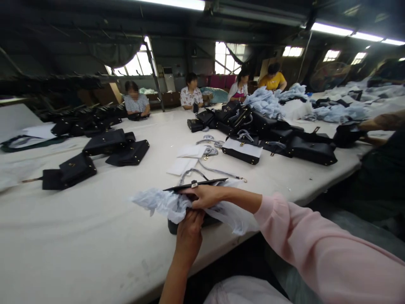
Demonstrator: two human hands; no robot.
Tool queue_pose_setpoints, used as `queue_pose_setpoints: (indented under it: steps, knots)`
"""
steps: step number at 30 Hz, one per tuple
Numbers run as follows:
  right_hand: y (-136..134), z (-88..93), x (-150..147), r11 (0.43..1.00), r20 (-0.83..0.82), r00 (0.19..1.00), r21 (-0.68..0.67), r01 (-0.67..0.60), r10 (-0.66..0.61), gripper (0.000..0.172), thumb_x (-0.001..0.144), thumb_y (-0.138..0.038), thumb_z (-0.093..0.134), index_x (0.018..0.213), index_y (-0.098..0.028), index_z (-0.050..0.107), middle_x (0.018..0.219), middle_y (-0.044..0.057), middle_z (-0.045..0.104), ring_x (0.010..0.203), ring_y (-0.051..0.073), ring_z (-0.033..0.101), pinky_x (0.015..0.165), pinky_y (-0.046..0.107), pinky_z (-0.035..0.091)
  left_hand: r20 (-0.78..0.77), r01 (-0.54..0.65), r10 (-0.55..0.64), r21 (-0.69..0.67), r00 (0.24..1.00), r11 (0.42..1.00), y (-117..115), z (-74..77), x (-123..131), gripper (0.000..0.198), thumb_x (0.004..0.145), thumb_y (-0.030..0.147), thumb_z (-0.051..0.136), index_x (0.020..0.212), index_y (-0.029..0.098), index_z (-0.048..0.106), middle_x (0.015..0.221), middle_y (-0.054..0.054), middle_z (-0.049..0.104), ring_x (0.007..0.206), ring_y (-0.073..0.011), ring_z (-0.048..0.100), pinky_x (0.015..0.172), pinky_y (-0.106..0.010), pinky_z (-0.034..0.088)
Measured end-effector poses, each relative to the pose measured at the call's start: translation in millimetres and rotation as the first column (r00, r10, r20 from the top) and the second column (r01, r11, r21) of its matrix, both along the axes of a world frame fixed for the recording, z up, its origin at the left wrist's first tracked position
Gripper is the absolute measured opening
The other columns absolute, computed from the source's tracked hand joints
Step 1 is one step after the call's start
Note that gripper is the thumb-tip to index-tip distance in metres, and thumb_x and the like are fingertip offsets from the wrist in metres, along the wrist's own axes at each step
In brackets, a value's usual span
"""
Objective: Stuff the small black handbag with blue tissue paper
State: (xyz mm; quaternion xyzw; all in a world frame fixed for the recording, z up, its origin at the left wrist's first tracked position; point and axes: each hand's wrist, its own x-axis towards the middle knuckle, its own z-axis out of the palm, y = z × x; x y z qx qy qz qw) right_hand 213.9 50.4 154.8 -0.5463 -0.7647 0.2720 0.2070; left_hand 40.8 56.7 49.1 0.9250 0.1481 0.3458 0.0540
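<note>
A black handbag (172, 227) rests near the table's front edge, its dark flap (207, 182) with a metal clasp raised at the back. Crumpled pale tissue paper (164, 203) spills out of its left side, and a thin translucent wrap (236, 217) hangs out on the right. Under the flap, my right hand (207, 196) has its fingers against the flap, partly hidden, thumb pointing down. Just below it, my left hand (190, 226) curls over the bag's front edge; its fingertips are out of sight in the opening. A wrapped handle (191, 171) stands behind the flap.
White sheets (183, 164), wrapped straps (221, 169) and a bag with a white sheet (242, 148) lie beyond. Black bags (115, 141) are at left, and a larger pile (234, 118) stands at the back. Several people sit across the table (104, 236); another person's arm (382, 121) reaches in at right.
</note>
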Motion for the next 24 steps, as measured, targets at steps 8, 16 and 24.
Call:
queue_pose_setpoints:
  steps: [8,16,24]
  knots:
    - [13,-19.4,-34,0.998,-0.091,0.995,0.054,-0.044,0.049,0.051,0.081,-0.006,0.066,0.131,-0.015,0.058,0.122,0.007,0.066,0.107,0.019,0.063,0.095,0.022,0.047,-0.029,0.004,-0.003,0.024,1.000,1.000,-2,2.3,-2,0.052,0.080,-0.005,0.043,0.123,0.017,0.061,0.101,-0.011,0.070,0.092,-0.0288,0.067,0.079,-0.043,0.061]
    - [1,-33.3,25,0.962,0.125,0.963,0.168,0.216,-0.238,0.048,0.076,-0.002,0.058,0.123,-0.011,0.063,0.115,0.016,0.069,0.108,0.032,0.064,0.097,0.039,0.049,-0.079,-0.153,0.161,0.106,0.984,0.983,13,12.9,-20,0.033,0.086,0.001,0.052,0.114,0.014,0.060,0.113,-0.013,0.068,0.109,-0.0309,0.062,0.101,-0.055,0.050]
    - [-13,-20.3,-2,0.997,0.019,0.999,0.070,0.025,-0.027,0.041,0.079,0.002,0.064,0.115,-0.017,0.070,0.117,0.003,0.070,0.109,0.019,0.065,0.097,0.022,0.048,0.062,-0.052,0.046,0.098,0.997,0.994,20,7.9,-10,0.049,0.091,0.014,0.050,0.136,0.031,0.050,0.124,-0.011,0.064,0.118,-0.0333,0.058,0.098,-0.059,0.051]
